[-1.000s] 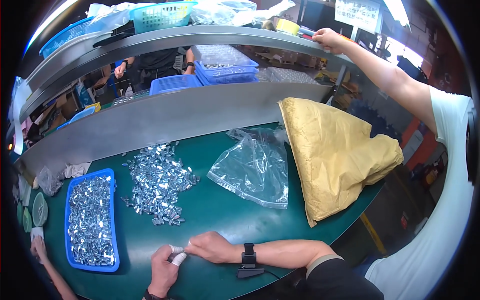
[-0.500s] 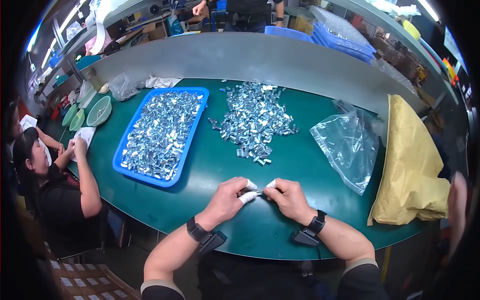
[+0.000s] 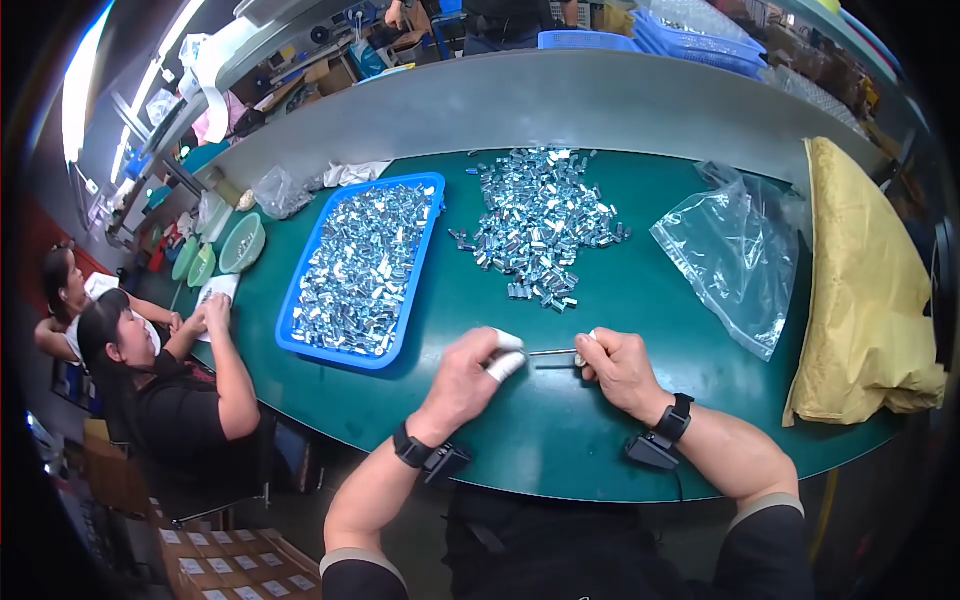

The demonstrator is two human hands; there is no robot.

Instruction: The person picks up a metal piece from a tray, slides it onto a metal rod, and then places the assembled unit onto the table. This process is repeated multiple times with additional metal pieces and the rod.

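A thin metal rod point(image 3: 553, 352) sticks out to the left from my right hand point(image 3: 622, 372), whose fingers are pinched round its right end. Facing it is my left hand point(image 3: 472, 372), slightly blurred, with white wraps on the thumb and forefinger. Those two fingertips come together near the rod's free end; whatever they hold is hidden. Beyond my hands lies a loose pile of small shiny metal pieces point(image 3: 545, 215). A blue tray point(image 3: 285, 325), full of similar small metal pieces point(image 3: 365, 265), stands to the left.
A clear plastic bag point(image 3: 730, 260) and a yellow sack point(image 3: 860, 300) lie at the right of the green table point(image 3: 440, 330). Green bowls point(image 3: 243, 243) stand far left, near a seated person point(image 3: 185, 380). A grey partition point(image 3: 480, 105) runs along the back.
My hands have moved apart, baring the length of the rod between them. The whole view has shifted, so the tray and pile appear farther right.
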